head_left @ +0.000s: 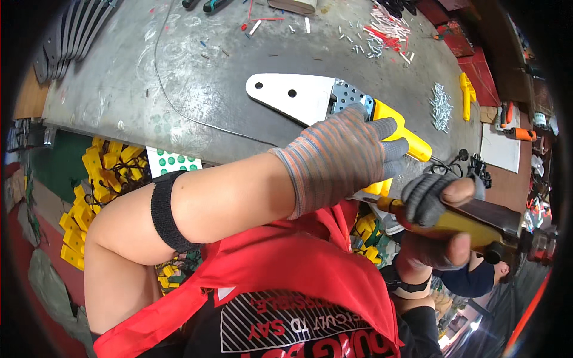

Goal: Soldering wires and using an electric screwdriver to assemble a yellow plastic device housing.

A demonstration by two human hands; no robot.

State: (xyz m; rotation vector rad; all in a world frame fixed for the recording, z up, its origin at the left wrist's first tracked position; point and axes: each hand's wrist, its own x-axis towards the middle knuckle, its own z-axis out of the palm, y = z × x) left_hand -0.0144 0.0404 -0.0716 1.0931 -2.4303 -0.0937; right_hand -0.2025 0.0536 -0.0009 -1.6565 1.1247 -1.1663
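Note:
My left hand (340, 158), in a striped grey-orange fingerless-thumb knit glove, is closed around a device with a white tapered plate (289, 95), a perforated metal section (349, 95) and a yellow plastic handle (412, 140). Two dark round holes show in the plate, which points to the far left over the table edge area. To the right and nearer me, my right hand (439, 209) grips a yellow and dark power screwdriver (471, 227). Its tip (371, 200) points left toward the device, just below the handle. My left fingers hide part of the handle.
The grey metal table (203, 77) carries piles of screws (441, 107), red and white small parts (388, 33), and a yellow handle shell (467, 95). A thin cable (179, 110) crosses it. Dark flat blades (74, 36) stand far left. Yellow handles (107, 161) with cords lie below the edge.

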